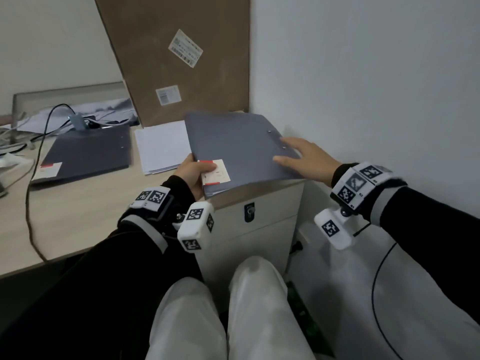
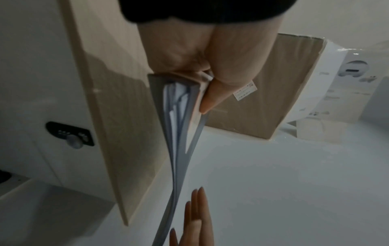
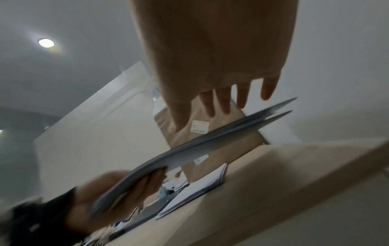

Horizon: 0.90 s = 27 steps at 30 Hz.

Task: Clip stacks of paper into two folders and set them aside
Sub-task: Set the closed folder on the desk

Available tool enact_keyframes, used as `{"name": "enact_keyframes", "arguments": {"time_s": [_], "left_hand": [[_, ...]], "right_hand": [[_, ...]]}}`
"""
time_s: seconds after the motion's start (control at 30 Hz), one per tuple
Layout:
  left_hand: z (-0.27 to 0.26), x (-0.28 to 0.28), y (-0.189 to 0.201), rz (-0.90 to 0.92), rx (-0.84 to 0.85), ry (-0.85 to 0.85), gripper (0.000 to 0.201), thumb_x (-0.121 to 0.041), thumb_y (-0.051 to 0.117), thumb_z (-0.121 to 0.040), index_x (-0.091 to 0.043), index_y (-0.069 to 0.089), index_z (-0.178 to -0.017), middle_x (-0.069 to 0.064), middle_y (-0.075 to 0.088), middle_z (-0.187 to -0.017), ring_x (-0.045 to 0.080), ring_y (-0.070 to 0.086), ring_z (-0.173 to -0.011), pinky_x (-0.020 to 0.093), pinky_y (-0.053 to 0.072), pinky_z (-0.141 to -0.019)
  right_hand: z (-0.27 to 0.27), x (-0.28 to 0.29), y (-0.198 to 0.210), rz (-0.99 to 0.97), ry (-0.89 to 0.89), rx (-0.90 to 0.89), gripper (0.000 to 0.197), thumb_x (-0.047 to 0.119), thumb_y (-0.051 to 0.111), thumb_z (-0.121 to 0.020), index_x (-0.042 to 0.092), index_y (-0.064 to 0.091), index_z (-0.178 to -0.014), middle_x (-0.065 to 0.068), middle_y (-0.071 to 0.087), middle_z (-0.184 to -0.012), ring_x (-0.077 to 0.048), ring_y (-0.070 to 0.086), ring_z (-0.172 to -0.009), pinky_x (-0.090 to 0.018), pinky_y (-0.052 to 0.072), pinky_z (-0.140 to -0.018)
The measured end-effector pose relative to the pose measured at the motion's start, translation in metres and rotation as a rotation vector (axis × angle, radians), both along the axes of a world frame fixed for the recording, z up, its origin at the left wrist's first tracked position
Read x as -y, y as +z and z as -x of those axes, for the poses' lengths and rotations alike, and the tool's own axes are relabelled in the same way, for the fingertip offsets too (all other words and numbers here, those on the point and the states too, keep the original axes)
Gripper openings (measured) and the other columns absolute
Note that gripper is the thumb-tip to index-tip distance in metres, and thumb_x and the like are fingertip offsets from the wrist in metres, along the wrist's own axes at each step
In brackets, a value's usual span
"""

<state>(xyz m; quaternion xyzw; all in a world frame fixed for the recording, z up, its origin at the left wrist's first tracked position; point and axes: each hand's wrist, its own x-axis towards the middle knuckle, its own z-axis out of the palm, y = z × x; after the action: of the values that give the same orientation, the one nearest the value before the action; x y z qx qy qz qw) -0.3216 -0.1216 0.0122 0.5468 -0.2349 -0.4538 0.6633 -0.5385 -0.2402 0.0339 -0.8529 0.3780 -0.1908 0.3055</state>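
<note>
**Over the cabinet top: grey folder held at its near corner**

Above the pale drawer cabinet (image 1: 249, 203) by the wall, your grey folder (image 1: 233, 141) sits closed with sheets of paper inside; the left wrist view shows their white edges (image 2: 174, 99) between the two covers. Your left hand (image 1: 193, 175) pinches the folder's near corner, thumb on top over the red-and-white label (image 1: 215, 172), fingers curled underneath. Whether the folder's far end rests on the cabinet or hangs just above it, you cannot tell; the right wrist view shows it tilted, far edges slightly splayed.

Your right hand (image 1: 304, 159) lies flat on the cover near the two rivets (image 1: 276, 139), fingers straight and spread, gripping nothing.

Left of the folder, a loose stack of white paper (image 1: 161, 146) lies on the desk (image 1: 78, 209). Beyond it lies a second grey folder (image 1: 85, 154), closed, with its own red-and-white label at the near corner.

Behind both, a flat cardboard package (image 1: 179, 58) with shipping stickers leans against the wall. Black cable (image 1: 33, 165) trails across the desk's left part, with cluttered papers further back.
</note>
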Motion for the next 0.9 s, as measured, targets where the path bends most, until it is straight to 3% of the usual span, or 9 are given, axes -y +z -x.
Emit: {"name": "enact_keyframes", "arguments": {"time_s": [0.07, 0.17, 0.27, 0.33, 0.47, 0.6, 0.7, 0.83, 0.9], "left_hand": [[-0.006, 0.018, 0.004, -0.014, -0.014, 0.010, 0.028, 0.013, 0.038, -0.091, -0.014, 0.046, -0.089, 0.009, 0.059, -0.087, 0.016, 0.069, -0.047, 0.024, 0.054, -0.039], [-0.016, 0.048, 0.010, -0.043, -0.035, -0.016, 0.024, 0.010, 0.037, -0.093, -0.011, 0.046, -0.097, 0.010, 0.057, -0.084, 0.013, 0.066, -0.038, 0.024, 0.052, -0.035], [-0.025, 0.072, 0.013, -0.071, -0.020, -0.063, 0.023, 0.010, 0.037, -0.093, -0.009, 0.049, -0.102, 0.011, 0.057, -0.083, 0.013, 0.066, -0.038, 0.025, 0.052, -0.036], [-0.034, 0.090, 0.012, -0.090, -0.012, -0.097, 0.029, 0.009, 0.038, -0.093, -0.008, 0.046, -0.115, 0.012, 0.059, -0.086, 0.014, 0.068, -0.043, 0.024, 0.053, -0.039], [-0.058, 0.121, 0.013, -0.118, 0.010, -0.153, 0.038, 0.001, 0.042, -0.094, -0.006, 0.046, -0.131, 0.010, 0.063, -0.094, 0.019, 0.071, -0.066, 0.025, 0.058, -0.051], [-0.076, 0.143, 0.015, -0.182, 0.024, -0.162, 0.021, -0.012, 0.053, -0.093, -0.004, 0.057, -0.111, 0.011, 0.066, -0.090, 0.018, 0.071, -0.066, 0.025, 0.057, -0.056], [-0.090, 0.156, 0.008, -0.251, 0.127, -0.064, 0.023, -0.018, 0.063, -0.087, -0.003, 0.058, -0.105, 0.013, 0.063, -0.101, 0.020, 0.063, -0.084, 0.027, 0.052, -0.070], [-0.109, 0.154, -0.003, -0.277, 0.183, 0.006, 0.051, -0.017, 0.063, -0.087, -0.004, 0.046, -0.133, 0.013, 0.057, -0.126, 0.022, 0.055, -0.115, 0.029, 0.049, -0.081], [-0.119, 0.147, -0.007, -0.256, 0.195, 0.047, 0.042, -0.012, 0.057, -0.090, -0.009, 0.050, -0.131, 0.010, 0.057, -0.121, 0.022, 0.053, -0.116, 0.032, 0.046, -0.087]], "right_hand": [[-0.015, 0.001, 0.002, 0.024, 0.150, -0.101, 0.073, 0.046, 0.059, -0.086, 0.024, 0.030, -0.149, 0.005, 0.030, -0.155, -0.013, 0.026, -0.145, -0.025, 0.020, -0.115], [-0.044, 0.014, -0.007, 0.249, 0.265, -0.354, 0.080, 0.049, 0.061, -0.084, 0.031, 0.021, -0.150, 0.006, 0.021, -0.159, -0.015, 0.016, -0.148, -0.038, 0.017, -0.120], [-0.074, 0.032, -0.012, 0.438, 0.260, -0.439, 0.066, 0.013, 0.045, -0.093, 0.029, 0.017, -0.151, 0.000, 0.018, -0.160, -0.023, 0.021, -0.147, -0.042, 0.026, -0.117], [-0.093, 0.045, -0.016, 0.497, 0.257, -0.518, 0.072, -0.001, 0.037, -0.092, 0.030, 0.010, -0.152, -0.003, 0.016, -0.161, -0.031, 0.024, -0.145, -0.045, 0.034, -0.112], [-0.116, 0.075, -0.027, 0.652, 0.263, -0.602, 0.084, -0.008, 0.040, -0.090, 0.031, -0.002, -0.151, -0.010, 0.016, -0.160, -0.039, 0.032, -0.140, -0.048, 0.044, -0.102], [-0.131, 0.101, -0.026, 0.642, 0.238, -0.605, 0.078, -0.006, 0.036, -0.093, 0.031, 0.001, -0.151, -0.011, 0.019, -0.159, -0.039, 0.034, -0.140, -0.047, 0.043, -0.103], [-0.140, 0.118, -0.029, 0.640, 0.227, -0.617, 0.082, -0.007, 0.041, -0.091, 0.033, 0.002, -0.151, -0.011, 0.021, -0.158, -0.038, 0.033, -0.141, -0.047, 0.044, -0.103], [-0.147, 0.134, -0.033, 0.625, 0.235, -0.628, 0.086, -0.011, 0.043, -0.089, 0.035, 0.004, -0.151, -0.008, 0.020, -0.159, -0.035, 0.029, -0.143, -0.046, 0.039, -0.108], [-0.150, 0.139, -0.035, 0.606, 0.243, -0.644, 0.086, -0.012, 0.041, -0.089, 0.034, 0.004, -0.151, -0.007, 0.019, -0.159, -0.036, 0.027, -0.144, -0.045, 0.035, -0.111]]}}
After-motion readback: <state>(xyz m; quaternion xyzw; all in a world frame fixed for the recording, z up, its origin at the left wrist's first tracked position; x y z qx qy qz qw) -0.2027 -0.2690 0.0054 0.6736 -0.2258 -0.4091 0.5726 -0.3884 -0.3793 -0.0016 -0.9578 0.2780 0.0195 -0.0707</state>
